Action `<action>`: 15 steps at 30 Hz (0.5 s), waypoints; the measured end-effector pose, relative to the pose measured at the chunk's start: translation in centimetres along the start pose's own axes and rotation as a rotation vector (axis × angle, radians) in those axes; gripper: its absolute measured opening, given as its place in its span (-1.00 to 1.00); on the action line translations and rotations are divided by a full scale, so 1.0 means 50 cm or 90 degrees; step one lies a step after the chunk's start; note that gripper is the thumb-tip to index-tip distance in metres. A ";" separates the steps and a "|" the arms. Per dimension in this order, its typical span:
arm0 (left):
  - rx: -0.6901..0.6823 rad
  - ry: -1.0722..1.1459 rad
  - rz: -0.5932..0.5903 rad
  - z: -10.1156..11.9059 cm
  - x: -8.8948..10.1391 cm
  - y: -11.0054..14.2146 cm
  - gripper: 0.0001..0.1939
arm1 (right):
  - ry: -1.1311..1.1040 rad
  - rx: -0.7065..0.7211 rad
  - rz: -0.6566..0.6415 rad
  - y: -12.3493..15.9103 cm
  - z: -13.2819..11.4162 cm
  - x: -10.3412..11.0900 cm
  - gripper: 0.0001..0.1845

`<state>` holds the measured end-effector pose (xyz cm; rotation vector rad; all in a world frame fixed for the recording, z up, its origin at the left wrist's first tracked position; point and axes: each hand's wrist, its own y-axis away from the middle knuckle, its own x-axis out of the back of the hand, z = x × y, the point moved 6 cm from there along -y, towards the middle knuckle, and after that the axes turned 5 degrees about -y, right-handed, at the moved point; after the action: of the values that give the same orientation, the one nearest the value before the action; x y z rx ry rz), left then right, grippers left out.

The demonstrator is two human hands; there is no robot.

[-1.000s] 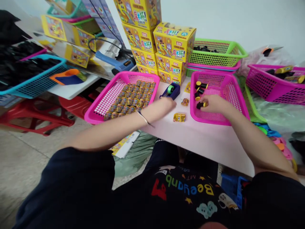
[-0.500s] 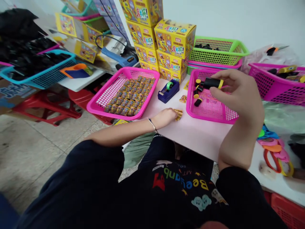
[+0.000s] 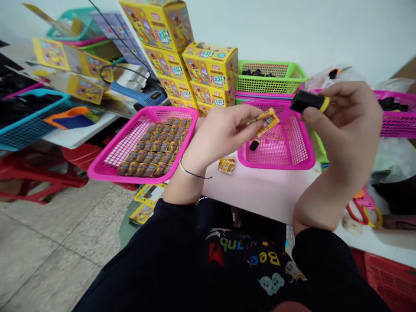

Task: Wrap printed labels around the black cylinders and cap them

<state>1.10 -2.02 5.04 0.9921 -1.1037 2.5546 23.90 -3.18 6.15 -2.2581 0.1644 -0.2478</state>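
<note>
a yellow packet (image 3: 264, 122) is being pinched by the left hand (image 3: 221, 134), a black-and-yellow cylinder (image 3: 308, 102) is being gripped by the right hand (image 3: 344, 125), both being held above a pink mesh basket (image 3: 276, 165).

One head-worn camera looks forward and down from above the black printed shirt (image 3: 240, 260), close over the left hand (image 3: 221, 134) and right hand (image 3: 344, 130) at the tabletop (image 3: 260, 190), with the floor (image 3: 65, 242) left of the tabletop.
</note>
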 end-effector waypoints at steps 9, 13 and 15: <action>-0.045 -0.097 -0.170 0.001 -0.049 -0.022 -0.52 | -0.056 -0.113 0.018 0.004 -0.025 -0.013 -0.72; -0.022 -0.093 -0.129 -0.020 -0.049 -0.038 -0.44 | -0.045 -0.092 0.041 -0.006 -0.009 -0.017 -0.74; -0.023 -0.084 -0.121 -0.028 -0.050 -0.043 -0.42 | -0.025 -0.078 0.050 -0.007 -0.006 -0.016 -0.75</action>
<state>3.17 0.70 3.94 1.2100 -1.0291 2.3412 23.07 -3.04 6.51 -2.3706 0.2533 -0.1549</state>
